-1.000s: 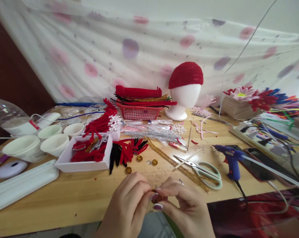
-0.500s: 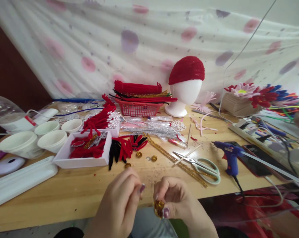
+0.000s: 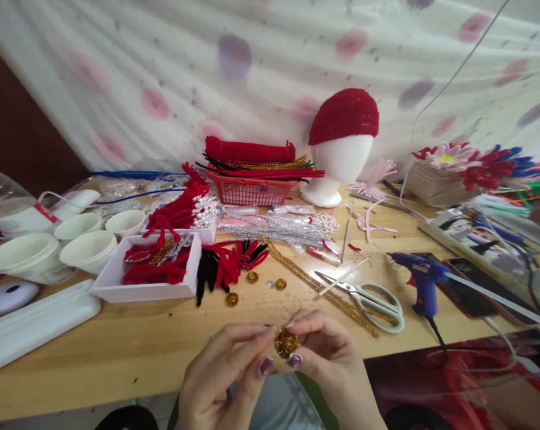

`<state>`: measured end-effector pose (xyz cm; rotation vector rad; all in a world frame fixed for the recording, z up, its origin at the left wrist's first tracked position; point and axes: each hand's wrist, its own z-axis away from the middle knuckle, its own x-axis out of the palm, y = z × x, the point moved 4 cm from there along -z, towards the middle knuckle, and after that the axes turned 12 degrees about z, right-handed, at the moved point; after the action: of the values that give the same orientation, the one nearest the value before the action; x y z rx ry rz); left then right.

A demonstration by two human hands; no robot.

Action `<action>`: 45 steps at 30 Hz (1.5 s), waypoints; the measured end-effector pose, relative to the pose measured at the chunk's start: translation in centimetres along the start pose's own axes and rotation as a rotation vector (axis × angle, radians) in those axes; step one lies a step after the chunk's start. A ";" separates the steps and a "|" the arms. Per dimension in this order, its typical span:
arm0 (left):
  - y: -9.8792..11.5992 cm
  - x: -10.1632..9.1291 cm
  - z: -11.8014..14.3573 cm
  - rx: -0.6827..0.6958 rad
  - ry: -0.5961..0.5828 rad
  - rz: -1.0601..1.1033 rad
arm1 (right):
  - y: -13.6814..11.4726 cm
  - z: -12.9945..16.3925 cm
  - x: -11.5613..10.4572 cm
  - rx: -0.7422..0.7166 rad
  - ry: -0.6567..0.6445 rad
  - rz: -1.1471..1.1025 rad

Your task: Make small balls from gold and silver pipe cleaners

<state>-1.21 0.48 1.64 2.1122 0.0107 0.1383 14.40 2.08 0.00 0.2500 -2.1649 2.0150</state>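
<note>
Pinching from both sides, the left hand and the right hand meet over a small gold glitter ball, which sits between their fingertips just above the near edge of the wooden table. The right thumb and forefinger close on the ball's right side and underside; the left forefinger and thumb press in at its left. Neither hand is spread; both are curled into a fine pinch.

The ball looks like coiled tinsel stem, so it is probably very light and springy, with a wire core that holds a bend and a fuzzy, shedding surface. A firm squeeze would likely flatten the coil, so a light grip at its outer rim, away from any loose wire end, seems the safest hold. It is small enough to slip out of the fingertips and roll.

Taking the ball as the landmark: three similar gold balls lie beyond it on the table, with red and black stems just past those. Beyond and to its right lie gold stems, pale green scissors and, farther right, a blue glue gun. Beyond and to its left sits a white tray of red pieces. Far behind stand a red basket and a foam head in a red cap.
</note>
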 end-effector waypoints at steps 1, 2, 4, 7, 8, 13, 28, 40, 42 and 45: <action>0.0 0.2 0.3 0.038 0.000 -0.026 | -0.1 0.0 0.0 -0.031 0.025 0.018; 0.0 0.3 0.5 0.076 -0.001 -0.057 | -0.3 0.0 0.0 -0.059 0.047 0.039; -0.1 0.5 0.8 0.148 -0.016 -0.126 | -0.7 0.0 0.1 -0.107 0.077 0.089; -0.4 0.7 1.1 0.208 -0.069 -0.192 | -1.2 0.0 0.2 -0.148 0.106 0.151; -0.5 0.7 1.1 0.215 -0.086 -0.196 | -1.3 0.0 0.2 -0.158 0.115 0.161; -0.7 0.8 1.4 0.186 -0.125 -0.217 | -1.5 0.1 0.2 -0.184 0.138 0.185; -1.2 1.9 2.5 0.086 -0.099 -0.294 | 0.0 0.1 0.2 -0.180 0.178 0.182; -2.1 0.3 0.8 0.060 -0.221 -0.384 | 2.0 -0.2 0.0 0.001 0.004 0.284; -2.1 -1.3 -0.2 0.087 -0.167 -0.391 | 2.2 -0.5 -0.2 0.013 -0.046 0.457; -2.4 -3.6 -1.1 0.119 -0.037 -0.398 | 2.1 -1.1 -0.6 -0.022 -0.054 0.729</action>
<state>-4.78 2.41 -0.22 2.1865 0.4230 -0.1427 14.53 3.33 -2.09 -0.5833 -2.5545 2.3209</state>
